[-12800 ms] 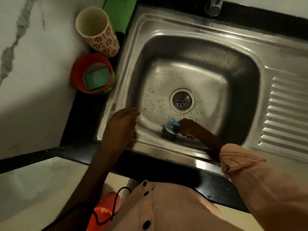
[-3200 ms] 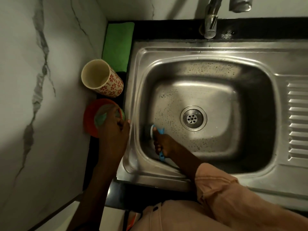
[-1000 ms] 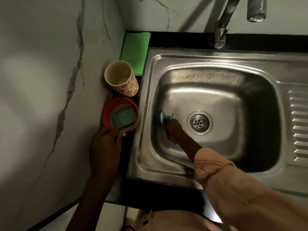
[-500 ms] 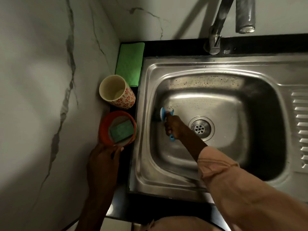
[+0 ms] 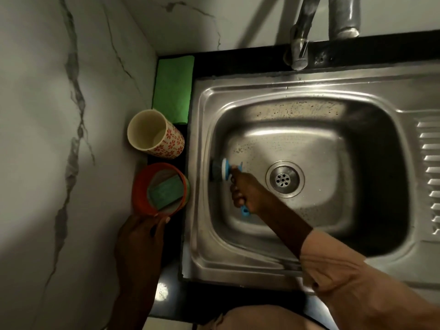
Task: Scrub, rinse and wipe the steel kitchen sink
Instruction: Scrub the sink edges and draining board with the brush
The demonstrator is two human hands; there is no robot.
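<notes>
The steel sink (image 5: 273,96) fills the middle, its basin speckled with suds and drops around the drain (image 5: 285,178). My right hand (image 5: 247,190) grips the blue handle of a scrub brush (image 5: 223,168), whose dark head presses against the basin's left wall. My left hand (image 5: 140,236) rests on the dark counter strip, its fingertips touching the near rim of an orange tub (image 5: 142,206) that holds a green sponge (image 5: 166,192).
A flowered cup (image 5: 164,144) stands behind the tub, and a folded green cloth (image 5: 172,89) lies in the back corner. The tap (image 5: 302,34) rises at the sink's rear. Marble wall is on the left, drainboard ridges (image 5: 428,172) on the right.
The brush has stayed on the basin's left wall, with small shifts up and down it. My left hand has remained at the orange tub's near rim. The view has tilted slightly.
</notes>
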